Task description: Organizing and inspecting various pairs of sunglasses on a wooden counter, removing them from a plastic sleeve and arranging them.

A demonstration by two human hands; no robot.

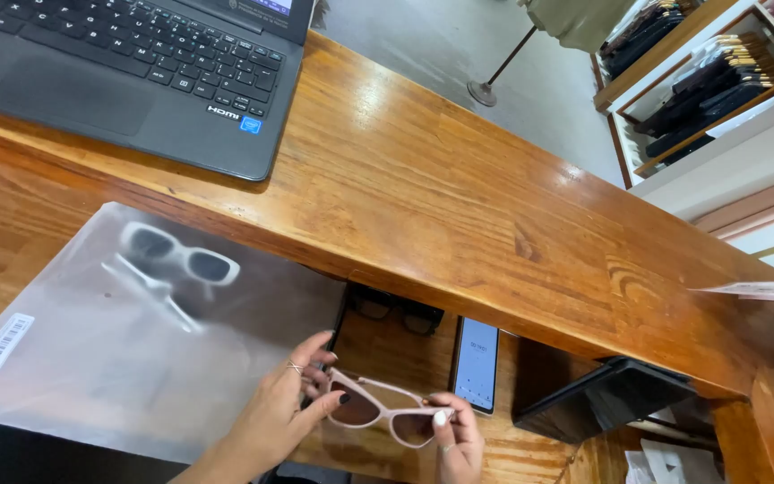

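We are holding the pink sunglasses (385, 410) low in the frame's centre over the lower tabletop (387, 350), left hand (284, 408) pinching one end, right hand (454, 439) gripping the other, seemingly inspecting them, which calls for steady turning

- Three pairs of sunglasses: one pink pair (385, 410), one white pair (176, 254) inside the bag, one dark pair (396, 309) under the counter's (459, 197) upper ledge.
- One frosted plastic bag (127, 358).
- One laptop (127, 76).
- One phone (477, 363).
- One black tablet-like device (606, 399), tilted.
- Two hands: left hand (284, 408), right hand (459, 439).
- One stand base (484, 91) on the floor.
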